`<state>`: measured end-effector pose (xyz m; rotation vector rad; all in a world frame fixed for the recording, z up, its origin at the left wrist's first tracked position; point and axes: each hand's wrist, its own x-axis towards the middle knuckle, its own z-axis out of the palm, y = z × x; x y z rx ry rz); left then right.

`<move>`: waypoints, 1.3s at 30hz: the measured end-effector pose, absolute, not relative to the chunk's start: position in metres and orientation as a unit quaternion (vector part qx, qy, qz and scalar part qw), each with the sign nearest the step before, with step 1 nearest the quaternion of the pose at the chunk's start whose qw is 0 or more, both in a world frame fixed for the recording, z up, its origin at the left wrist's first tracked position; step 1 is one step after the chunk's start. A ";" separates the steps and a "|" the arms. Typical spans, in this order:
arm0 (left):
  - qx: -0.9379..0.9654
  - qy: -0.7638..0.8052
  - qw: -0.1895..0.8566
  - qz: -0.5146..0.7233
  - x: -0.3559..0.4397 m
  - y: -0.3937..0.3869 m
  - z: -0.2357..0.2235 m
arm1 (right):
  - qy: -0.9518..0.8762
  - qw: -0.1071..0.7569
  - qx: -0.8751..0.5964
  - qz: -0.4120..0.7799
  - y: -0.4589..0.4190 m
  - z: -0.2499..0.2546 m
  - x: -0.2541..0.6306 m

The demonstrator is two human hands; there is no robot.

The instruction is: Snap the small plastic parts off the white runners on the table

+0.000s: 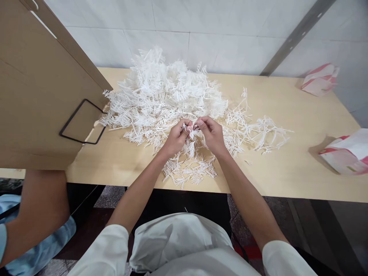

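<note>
Head view: the person's left hand (pixel 177 137) and right hand (pixel 212 135) met over the middle of a pale wooden surface (pixel 293 174), near its front edge. Both were closed with fingertips pinched on a small white branched sprig (pixel 194 133) between them. Right behind them, a large heap of similar white sprigs (pixel 169 88) spread back toward a tiled wall (pixel 218 50) that bore a slanting grey metal strip (pixel 296 36). Loose short white pieces (pixel 189 170) lay between the forearms, and a tangle of longer white strands (pixel 266 134) lay to the right. Farther right were two red-and-white packets, one near the back (pixel 320 79) and one closer, cut by the picture's edge. On the left, a big brown cardboard panel (pixel 43 76) blocked part of the surface; a thin black wire frame (pixel 72 117) stood against its lower corner. Below the panel, another person's bent arm (pixel 46 207) showed, its upper end hidden by the cardboard.
</note>
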<state>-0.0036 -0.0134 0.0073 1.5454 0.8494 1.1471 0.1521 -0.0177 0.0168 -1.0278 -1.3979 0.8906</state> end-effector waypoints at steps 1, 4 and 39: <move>0.630 0.354 0.497 0.480 -0.004 -0.013 0.007 | -0.572 0.575 -0.443 0.383 -0.016 0.016 0.154; 0.606 0.382 0.487 0.500 -0.004 -0.011 0.007 | -0.517 0.615 -0.471 0.364 -0.010 0.014 0.160; 0.622 0.367 0.472 0.505 -0.004 -0.010 0.008 | -0.537 0.552 -0.395 0.502 -0.014 0.009 0.147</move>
